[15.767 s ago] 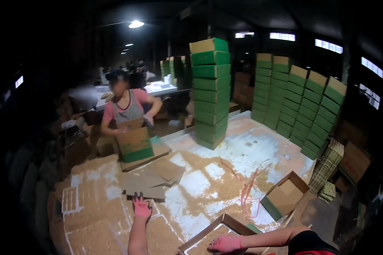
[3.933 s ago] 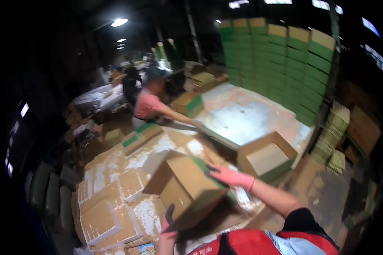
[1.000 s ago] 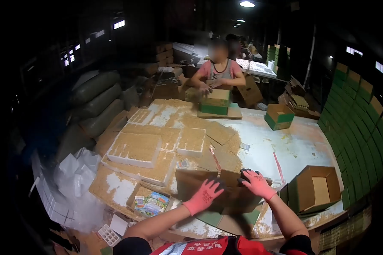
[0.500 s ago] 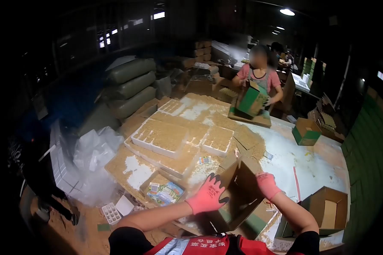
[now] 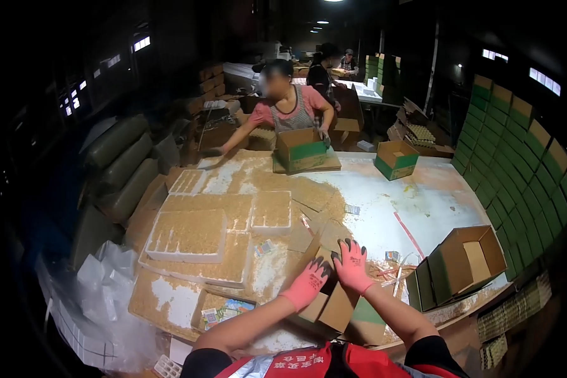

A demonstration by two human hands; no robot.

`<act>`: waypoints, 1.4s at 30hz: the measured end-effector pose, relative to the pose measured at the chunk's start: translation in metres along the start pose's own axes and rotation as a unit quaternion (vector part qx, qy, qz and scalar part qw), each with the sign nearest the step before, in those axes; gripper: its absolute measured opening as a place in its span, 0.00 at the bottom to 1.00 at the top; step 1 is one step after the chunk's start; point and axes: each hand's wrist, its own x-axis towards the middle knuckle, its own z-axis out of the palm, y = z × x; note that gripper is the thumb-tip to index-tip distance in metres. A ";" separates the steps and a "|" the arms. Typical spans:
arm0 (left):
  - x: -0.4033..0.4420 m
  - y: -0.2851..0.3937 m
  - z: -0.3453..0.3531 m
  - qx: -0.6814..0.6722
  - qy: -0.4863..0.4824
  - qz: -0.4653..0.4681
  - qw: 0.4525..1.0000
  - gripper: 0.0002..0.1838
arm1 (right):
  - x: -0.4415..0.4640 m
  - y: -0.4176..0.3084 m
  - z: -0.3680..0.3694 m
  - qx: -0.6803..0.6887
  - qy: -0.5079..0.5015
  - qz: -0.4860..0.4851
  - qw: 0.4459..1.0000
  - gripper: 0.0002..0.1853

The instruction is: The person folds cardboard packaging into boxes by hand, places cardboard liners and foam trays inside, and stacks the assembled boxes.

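Observation:
An open cardboard box stands at the table edge right in front of me, its flaps partly folded in. My left hand, in a pink glove with dark fingertips, rests on the box's left side with its fingers stretched out. Close beside it, my right hand, gloved alike, lies on the far right part of the box, fingers extended. Both hands touch the cardboard; the undersides of the fingers are hidden. A small tray with printed cards stands left of the box.
White foam trays filled with brown grainy material cover the table's left half. A brown-green box stands at right, another farther back. Across the table a co-worker has a hand at a box. Green boxes are stacked at right.
My right hand has let go of the box's right edge and moved in beside my left. The box flaps have folded inward. The co-worker has set their box down and reaches left. My view has turned right.

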 end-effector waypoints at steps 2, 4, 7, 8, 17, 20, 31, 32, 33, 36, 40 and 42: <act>-0.007 -0.038 -0.092 -0.116 0.071 -0.090 0.987 0.32 | -0.005 -0.005 0.002 0.045 0.006 0.076 0.996 0.27; -0.013 -0.041 -0.037 -0.298 -0.094 -0.242 0.919 0.37 | -0.012 -0.011 0.010 0.106 0.044 0.134 0.984 0.26; -0.010 0.042 -0.024 -0.269 -0.122 -0.086 0.952 0.47 | -0.005 -0.011 0.016 0.212 0.146 0.150 0.955 0.23; -0.014 0.060 -0.022 -0.199 -0.100 -0.029 0.974 0.47 | -0.009 -0.010 0.009 0.265 0.170 0.162 0.935 0.23; -0.079 -0.048 0.055 -0.515 0.107 -0.321 0.788 0.35 | -0.089 -0.008 0.055 0.405 -0.054 0.356 0.840 0.24; -0.088 0.004 0.046 -0.661 0.203 -0.366 0.622 0.27 | -0.019 -0.035 -0.034 0.452 -0.040 0.143 0.879 0.25; -0.136 -0.031 0.016 -0.676 0.171 -0.531 0.481 0.22 | -0.031 -0.030 -0.040 0.063 -0.306 -0.431 0.847 0.29; -0.130 -0.028 0.048 -0.689 0.118 -0.514 0.498 0.25 | -0.038 -0.032 -0.034 0.060 -0.327 -0.445 0.832 0.29; -0.125 -0.025 0.080 -0.699 0.064 -0.492 0.516 0.29 | -0.037 -0.038 -0.038 0.090 -0.361 -0.426 0.825 0.27; -0.109 -0.020 0.059 -0.683 0.031 -0.472 0.556 0.34 | 0.004 -0.048 -0.033 0.173 -0.359 -0.318 0.860 0.21; -0.109 0.003 0.147 -0.620 0.122 -0.435 0.641 0.29 | 0.085 -0.151 0.031 0.476 -0.374 -0.083 0.792 0.21; -0.104 0.009 0.171 -0.616 0.125 -0.439 0.643 0.28 | 0.101 -0.209 0.108 0.618 -0.475 0.096 0.619 0.26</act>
